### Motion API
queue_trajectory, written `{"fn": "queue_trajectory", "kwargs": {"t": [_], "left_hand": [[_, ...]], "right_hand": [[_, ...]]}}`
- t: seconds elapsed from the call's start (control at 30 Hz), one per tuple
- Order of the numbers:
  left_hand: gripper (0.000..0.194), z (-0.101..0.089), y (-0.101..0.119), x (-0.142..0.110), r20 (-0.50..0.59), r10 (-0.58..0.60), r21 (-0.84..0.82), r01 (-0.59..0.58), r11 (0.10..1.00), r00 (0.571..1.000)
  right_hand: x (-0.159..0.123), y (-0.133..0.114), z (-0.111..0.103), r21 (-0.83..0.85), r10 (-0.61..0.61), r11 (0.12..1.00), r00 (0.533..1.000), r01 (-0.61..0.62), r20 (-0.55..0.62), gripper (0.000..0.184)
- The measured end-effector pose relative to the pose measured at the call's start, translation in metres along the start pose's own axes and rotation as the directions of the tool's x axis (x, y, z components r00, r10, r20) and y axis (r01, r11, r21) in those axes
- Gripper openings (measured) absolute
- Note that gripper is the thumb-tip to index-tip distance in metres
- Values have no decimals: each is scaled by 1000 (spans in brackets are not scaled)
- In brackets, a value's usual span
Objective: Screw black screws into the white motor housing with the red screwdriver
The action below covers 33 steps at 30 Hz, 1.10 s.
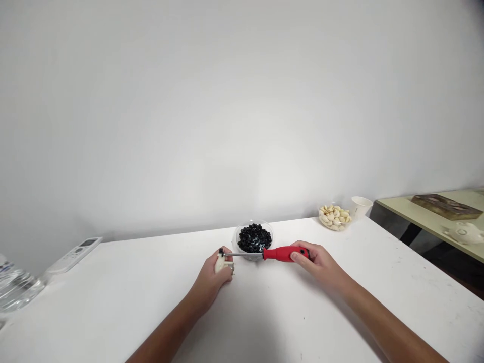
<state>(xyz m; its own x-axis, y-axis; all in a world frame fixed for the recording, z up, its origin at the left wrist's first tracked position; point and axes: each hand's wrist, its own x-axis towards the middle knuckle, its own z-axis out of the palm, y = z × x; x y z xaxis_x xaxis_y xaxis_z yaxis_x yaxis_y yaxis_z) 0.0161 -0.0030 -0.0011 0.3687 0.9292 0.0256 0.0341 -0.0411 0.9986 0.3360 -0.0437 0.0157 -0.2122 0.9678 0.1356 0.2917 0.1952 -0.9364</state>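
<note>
In my left hand point(216, 271) is a small cream plastic part point(220, 262) with a black bit on top and metal pins on its right side; its exact kind is hard to make out. My right hand point(313, 258) is closed around the red handle of a screwdriver point(282, 253). The screwdriver lies level, its metal shaft pointing left, and the tip meets the upper part of the cream piece. Right behind the shaft stands a clear round bowl point(236, 238) of shiny black pieces point(255, 238).
On the white table point(151, 282), a clear bowl of pale garlic cloves point(335, 217) and a white cup point(361, 206) stand at the back right. A white remote control point(77, 254) and a clear plastic bottle point(18, 285) are at left. Another table point(401, 206) adjoins at right.
</note>
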Motion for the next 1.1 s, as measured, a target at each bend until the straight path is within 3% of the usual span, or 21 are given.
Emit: {"fn": "queue_trajectory", "kwargs": {"t": [0.27,0.37,0.57,0.77,1.1], "left_hand": [[17,4,4,-6,5,14,139,-14,990,1000],[20,5,6,-5,12,5,142,-7,990,1000],[24,-3,3,1,55,-33,-58,36,998,998],[26,-4,4,0,108,-91,-87,101,991,990],[19,7,11,-8,39,-14,56,12,998,999]], "right_hand": [[5,9,5,-42,153,987,985,-156,-76,63],[4,6,5,-19,133,991,988,-135,-80,58],[-5,-5,9,48,79,995,994,-82,73,29],[-5,-8,2,-107,-63,992,997,68,50,27],[-4,-8,-2,14,-2,1000,994,1,109,35]]}}
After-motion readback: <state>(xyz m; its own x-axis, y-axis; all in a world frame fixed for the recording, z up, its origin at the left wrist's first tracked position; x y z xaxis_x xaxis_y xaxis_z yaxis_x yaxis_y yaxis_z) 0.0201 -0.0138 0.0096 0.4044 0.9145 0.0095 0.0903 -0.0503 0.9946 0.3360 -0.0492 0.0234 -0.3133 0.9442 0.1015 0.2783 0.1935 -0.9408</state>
